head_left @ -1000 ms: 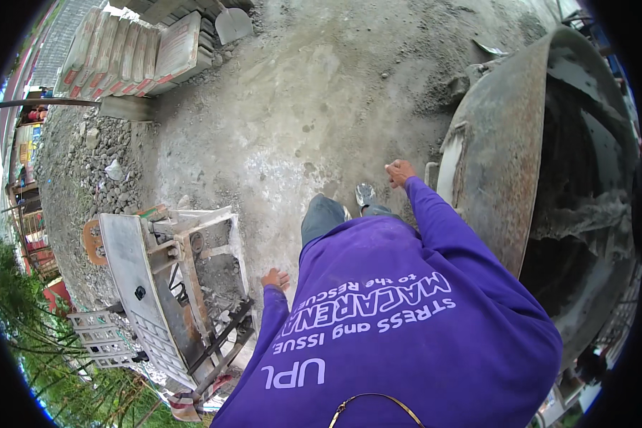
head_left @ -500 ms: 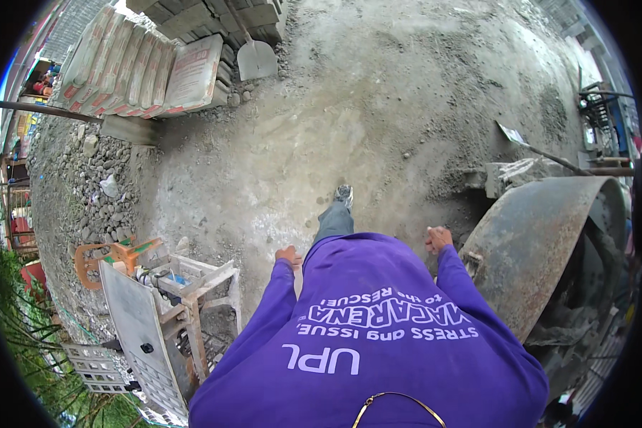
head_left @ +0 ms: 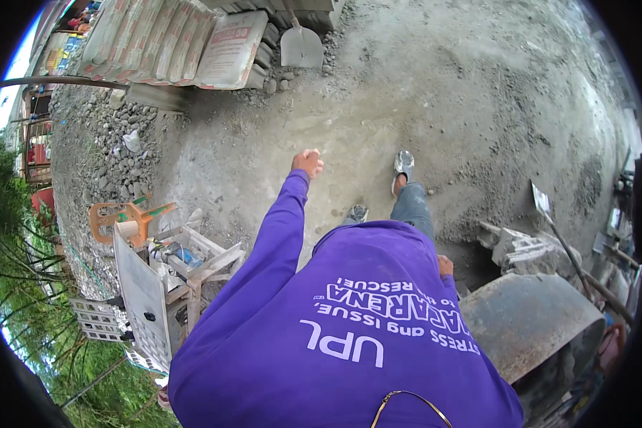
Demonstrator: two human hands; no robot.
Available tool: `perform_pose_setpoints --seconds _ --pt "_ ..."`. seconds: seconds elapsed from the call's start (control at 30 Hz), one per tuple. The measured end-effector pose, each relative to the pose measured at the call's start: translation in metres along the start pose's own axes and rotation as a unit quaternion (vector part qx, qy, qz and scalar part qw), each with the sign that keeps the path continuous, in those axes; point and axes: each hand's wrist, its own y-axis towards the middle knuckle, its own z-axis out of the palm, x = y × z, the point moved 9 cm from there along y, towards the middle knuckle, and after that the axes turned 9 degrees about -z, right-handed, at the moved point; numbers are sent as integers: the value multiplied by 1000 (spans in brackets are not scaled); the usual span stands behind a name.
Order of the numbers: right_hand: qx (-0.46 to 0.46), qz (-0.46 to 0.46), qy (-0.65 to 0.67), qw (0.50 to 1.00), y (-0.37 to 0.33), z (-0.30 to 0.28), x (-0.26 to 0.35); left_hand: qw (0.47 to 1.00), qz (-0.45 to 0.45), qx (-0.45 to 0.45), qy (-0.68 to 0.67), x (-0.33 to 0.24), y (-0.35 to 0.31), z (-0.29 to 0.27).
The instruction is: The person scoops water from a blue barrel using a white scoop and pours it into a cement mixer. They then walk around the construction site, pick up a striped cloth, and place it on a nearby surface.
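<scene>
My left hand swings out ahead of me over the bare ground, its fingers curled in and nothing visible in them. Close by my right side hangs my right hand; the purple shirt covers most of it, so its fingers do not show clearly. The nearest thing to the right hand is a rusty, curved metal drum. Below me a shoe steps forward on the dusty ground, while the other shoe is further back.
Stacked cement bags stand at the far left, beside an upright shovel. A second shovel leans near broken concrete on the right. At left are an orange plastic chair, a wooden frame and a pile of stones.
I have stepped forward, so the bags and chair sit differently in view and the drum is lower. My left hand has swung forward; my right has drawn back beside my body.
</scene>
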Motion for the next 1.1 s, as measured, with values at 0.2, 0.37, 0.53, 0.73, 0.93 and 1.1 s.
perform_pose_setpoints --seconds 0.2,0.37,0.53,0.73,0.93,1.1 --pt "-15 93 213 973 132 -112 80 976 -216 -25 26 82 -44 39" --pt "-69 39 169 982 214 -244 156 959 -279 -56 12 109 -71 28" --pt "-97 -1 181 979 245 -302 187 965 -249 -76 -13 62 -72 45" --pt "-81 86 231 966 226 -255 127 983 -179 -29 24 -24 -37 90" --pt "17 221 204 954 149 -172 70 989 -136 -10 54 -86 -11 115" --pt "3 237 243 941 136 -154 50 986 -142 -11 85 -89 -7 125"
